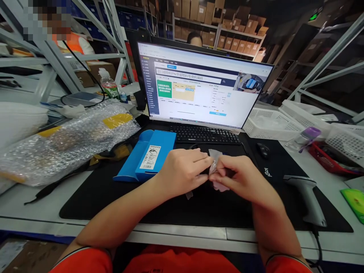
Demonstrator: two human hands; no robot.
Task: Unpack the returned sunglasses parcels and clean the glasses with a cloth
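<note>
A black rectangular desk mat (227, 212) lies beneath the grip; a wide black-framed monitor (196, 98) stands beyond it; a blue cardboard box (165, 146) with a white label rests to its left; a grey handheld scanner (309, 193) lies to its right; the left hand (184, 168) and right hand (241, 176), fingertips pinched narrow, hold a small translucent crinkled plastic packet (215, 154) between them.

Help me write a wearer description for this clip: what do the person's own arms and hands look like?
Short orange-red sleeves with dark edging and a thin pale line cover the upper arms. Below them the forearms are bare, with no watch or bracelet showing. The left hand and right hand are both ungloved, and no cables or markings show on them.
</note>
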